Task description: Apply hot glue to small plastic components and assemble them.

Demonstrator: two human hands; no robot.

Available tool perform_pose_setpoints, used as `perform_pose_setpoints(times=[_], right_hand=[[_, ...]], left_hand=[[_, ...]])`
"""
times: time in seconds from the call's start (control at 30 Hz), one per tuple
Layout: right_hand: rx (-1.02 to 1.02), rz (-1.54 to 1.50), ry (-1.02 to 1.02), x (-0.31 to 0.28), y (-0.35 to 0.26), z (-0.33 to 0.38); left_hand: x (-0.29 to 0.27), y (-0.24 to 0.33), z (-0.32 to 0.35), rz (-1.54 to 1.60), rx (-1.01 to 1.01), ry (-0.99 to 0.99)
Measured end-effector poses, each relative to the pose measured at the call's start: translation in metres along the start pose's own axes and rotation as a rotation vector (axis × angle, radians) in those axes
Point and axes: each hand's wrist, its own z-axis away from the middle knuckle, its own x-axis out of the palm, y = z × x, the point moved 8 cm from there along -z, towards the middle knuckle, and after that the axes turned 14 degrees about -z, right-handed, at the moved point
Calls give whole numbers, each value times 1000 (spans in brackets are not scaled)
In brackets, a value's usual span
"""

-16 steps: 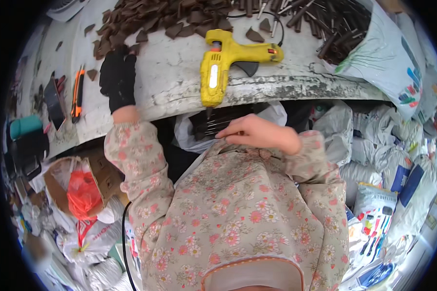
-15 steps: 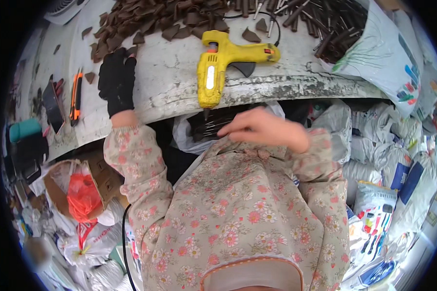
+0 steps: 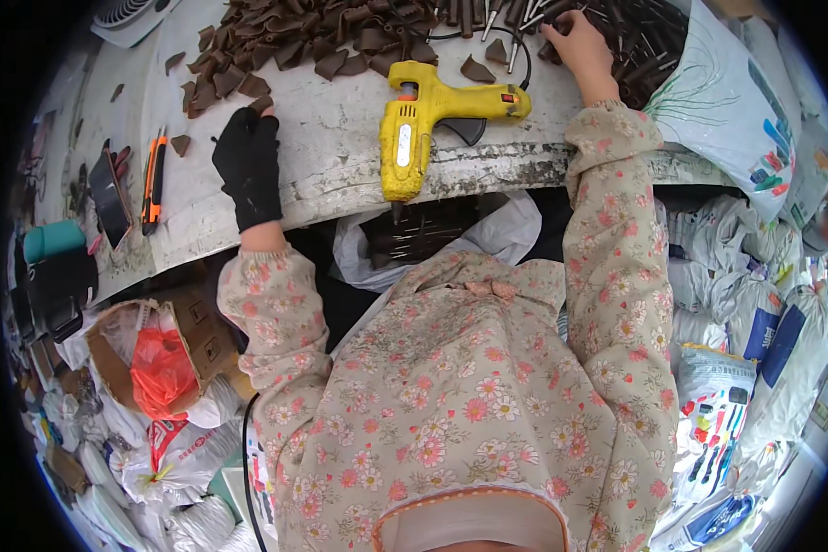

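My left hand (image 3: 248,166), in a black glove with bare fingertips, is at the near edge of a heap of brown curled pieces (image 3: 313,32). Its fingertips are closed on one brown curled piece (image 3: 261,103). My bare right hand (image 3: 584,57) reaches into a pile of dark brown tubes (image 3: 649,41) with thin metal rods among them. Thumb and forefinger pinch a tube there, partly hidden by the fingers. Between my hands a yellow glue gun (image 3: 414,124) rests at the table's front edge, its nozzle pointing down past the edge.
An open white bag (image 3: 511,230) with dark rods inside is below the nozzle. Left on the table (image 3: 331,138) lie an orange-black utility knife (image 3: 153,184) and a dark flat object (image 3: 110,207). A cardboard box (image 3: 198,336) with a red bag is lower left; a white printed bag (image 3: 731,120) is at right.
My right hand has moved from above my lap up and away to the tube pile, and its fingers have closed there. My left hand shows slightly further right, still by the curled pieces.
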Motion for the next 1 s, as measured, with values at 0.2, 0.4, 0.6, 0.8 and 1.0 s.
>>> perform_pose_setpoints(times=[0.2,0.4,0.6,0.8,1.0], right_hand=[[116,-776,75,-5,30,14],[135,-1170,-81,-30,-16,67],[141,-1168,-256,-41,-72,113],[-246,-743,-303,-30,-115,130],[-315,-300,-361,-26,-158,151]], left_hand=[[6,-12,35,382,-166,36],[-12,26,45,130,108,-140],[-46,32,74,-471,161,-65],[-24,27,165,697,-361,-383],[14,41,214,1186,-624,-513]])
